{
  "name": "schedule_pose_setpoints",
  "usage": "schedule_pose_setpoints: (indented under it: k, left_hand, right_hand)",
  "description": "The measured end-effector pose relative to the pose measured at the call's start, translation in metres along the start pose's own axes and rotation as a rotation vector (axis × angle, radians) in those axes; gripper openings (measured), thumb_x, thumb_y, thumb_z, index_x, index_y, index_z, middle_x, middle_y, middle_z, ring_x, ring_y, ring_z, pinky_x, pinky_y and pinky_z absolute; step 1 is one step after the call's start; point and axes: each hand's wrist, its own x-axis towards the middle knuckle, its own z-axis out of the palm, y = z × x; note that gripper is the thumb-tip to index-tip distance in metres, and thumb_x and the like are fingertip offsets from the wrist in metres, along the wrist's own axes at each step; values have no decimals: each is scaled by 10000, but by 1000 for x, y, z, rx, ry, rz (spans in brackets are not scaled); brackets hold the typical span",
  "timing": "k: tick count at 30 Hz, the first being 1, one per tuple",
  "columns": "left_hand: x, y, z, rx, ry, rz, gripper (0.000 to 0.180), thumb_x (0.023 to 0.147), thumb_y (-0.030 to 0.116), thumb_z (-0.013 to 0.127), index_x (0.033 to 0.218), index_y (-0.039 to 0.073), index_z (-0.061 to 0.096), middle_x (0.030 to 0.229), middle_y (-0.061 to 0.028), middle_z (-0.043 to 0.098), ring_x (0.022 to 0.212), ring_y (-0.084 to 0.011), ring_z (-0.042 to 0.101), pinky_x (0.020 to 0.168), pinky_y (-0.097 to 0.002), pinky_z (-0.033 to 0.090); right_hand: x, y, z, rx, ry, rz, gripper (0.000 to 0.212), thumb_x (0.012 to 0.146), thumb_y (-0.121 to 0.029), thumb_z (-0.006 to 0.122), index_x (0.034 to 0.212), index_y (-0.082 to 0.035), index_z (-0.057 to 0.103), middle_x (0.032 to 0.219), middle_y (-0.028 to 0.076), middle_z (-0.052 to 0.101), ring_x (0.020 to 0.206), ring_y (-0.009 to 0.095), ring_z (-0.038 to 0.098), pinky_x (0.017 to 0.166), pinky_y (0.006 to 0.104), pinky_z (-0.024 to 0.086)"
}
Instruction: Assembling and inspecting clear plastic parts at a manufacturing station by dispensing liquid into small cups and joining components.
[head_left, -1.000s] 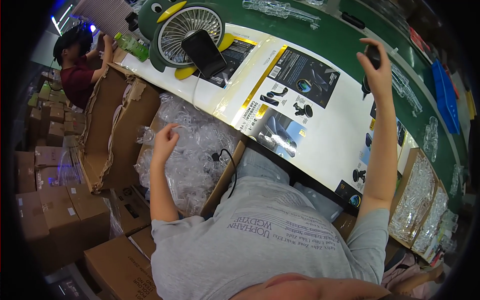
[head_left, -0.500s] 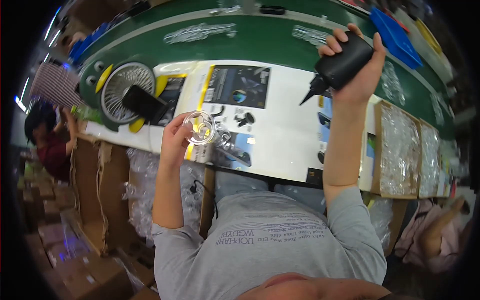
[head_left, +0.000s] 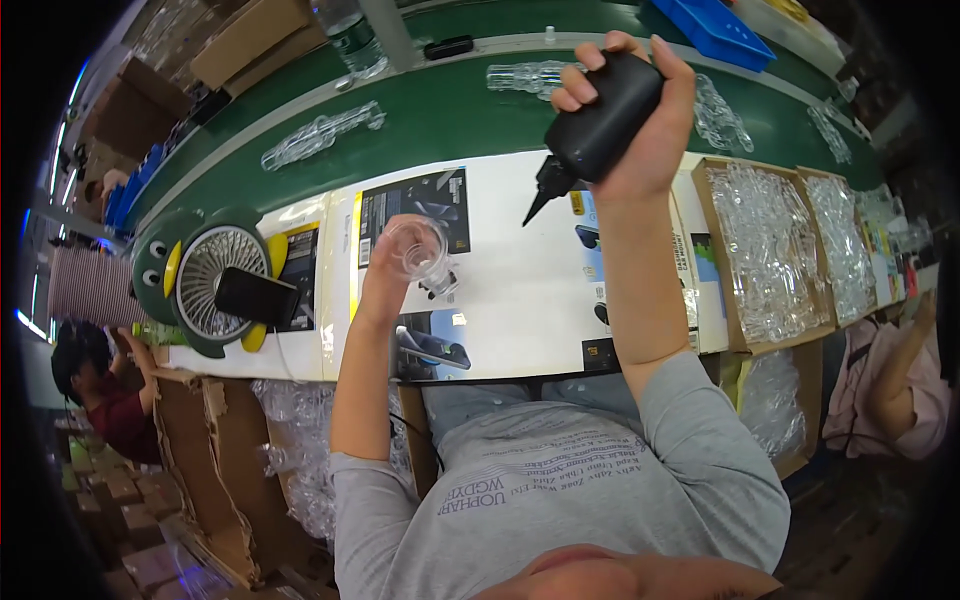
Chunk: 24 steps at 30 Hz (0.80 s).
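Observation:
My left hand (head_left: 378, 280) is closed around a clear, hollow piece with a round rim (head_left: 420, 248), either glass or plastic. It is held above the white printed sheet (head_left: 510, 290), and its far end is hard to make out. Farther right, my right hand (head_left: 655, 150) grips a black squeeze bottle (head_left: 608, 112). The bottle is tilted, and its pointed black nozzle (head_left: 541, 198) aims down and left over the sheet. A gap separates the nozzle tip from the clear piece.
A penguin-shaped fan (head_left: 205, 345) with a dark phone (head_left: 257, 296) against it stands at the left. Boxes of clear pieces (head_left: 775, 260) sit at the right. More clear pieces (head_left: 322, 137) lie on the green bench, with a blue tray (head_left: 710, 35) behind. Another person (head_left: 110, 395) is at far left.
The view has swung, so the bench appears lower and farther left. My left hand has moved rightward over the sheet, turning the clear piece. The bottle remains in my right hand.

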Motion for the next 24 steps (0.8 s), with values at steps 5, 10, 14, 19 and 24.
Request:
schedule_pose_setpoints:
  k: [5,10,14,19,24]
  left_hand:
    - [34,6,57,422,-189,243,659,604,40,696,1198,65,411,896,-26,441,877,-135,459,803,-247,363]
    - [60,-27,62,738,-77,352,631,604,50,757,1144,57,431,940,-45,462,911,-145,472,826,-256,384]
    - [51,-39,66,451,9,424,502,654,22,740,1035,51,414,1061,-94,512,960,-159,505,870,-280,404]
    - [42,-33,77,334,36,299,570,680,0,704,1139,39,369,1046,-99,537,1033,-180,500,894,-294,394]
    - [42,-36,74,478,-8,469,592,750,45,563,1288,-2,319,1183,-117,446,1111,-206,446,969,-316,316]
  right_hand:
    - [-3,-7,1,-138,128,-116,243,832,-306,504,861,-67,469,760,52,435,627,143,425,572,264,381]
    - [-3,-1,2,-353,167,-254,203,808,-233,538,887,-68,453,778,52,442,644,144,457,577,267,386]
    - [-6,6,3,-466,99,-303,174,822,-218,496,885,-66,441,786,74,449,633,147,459,570,263,382]
    - [-8,15,4,-382,5,-259,149,835,-198,463,864,-54,437,736,75,438,603,145,452,555,264,379]
    - [-6,23,-3,-460,-56,-278,141,845,-187,439,854,-46,445,727,76,437,595,147,444,550,267,380]
